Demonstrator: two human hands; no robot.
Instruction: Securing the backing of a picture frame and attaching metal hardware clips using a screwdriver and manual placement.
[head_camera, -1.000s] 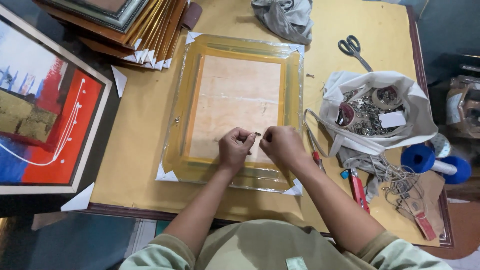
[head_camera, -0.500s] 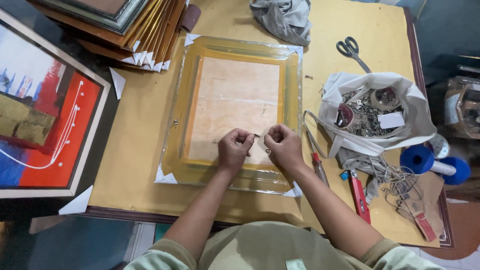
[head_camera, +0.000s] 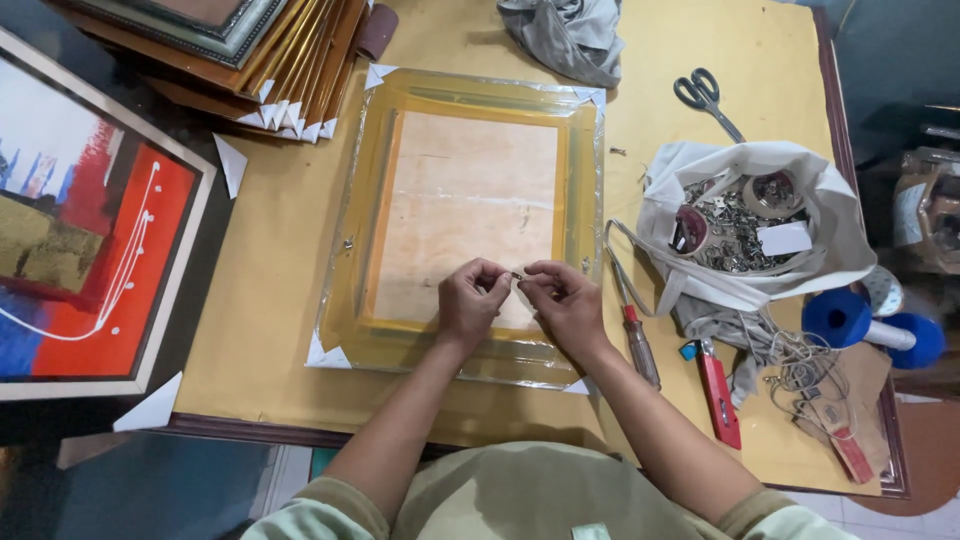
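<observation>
The left hand (head_camera: 468, 300) and the right hand (head_camera: 565, 298) meet fingertip to fingertip, both curled nearly closed, pinching between them a small metal fitting (head_camera: 517, 275) too tiny to make out in detail; which hand bears most of the grip cannot be told. The fitting sits right between the two thumbs, above the lower part of the bare wooden backing of a gold picture frame (head_camera: 470, 215) that lies face down and wrapped in clear plastic, with white card protectors on its corners. The frame's long axis runs away from the person, its near edge just under the wrists and its far edge well beyond the fingers. Just to the right of the right hand lies a screwdriver (head_camera: 635, 335), pointing away, and beyond it a red-handled tool (head_camera: 718, 390), then an open white bag of metal hardware (head_camera: 745, 225). Scissors (head_camera: 705, 95) lie farther off on that side. To the left, bare yellow table (head_camera: 270, 290) leaves open room up to a red and blue painting (head_camera: 85, 220) and a stack of frames (head_camera: 250, 50). A grey cloth (head_camera: 565, 35) lies at the far edge.
</observation>
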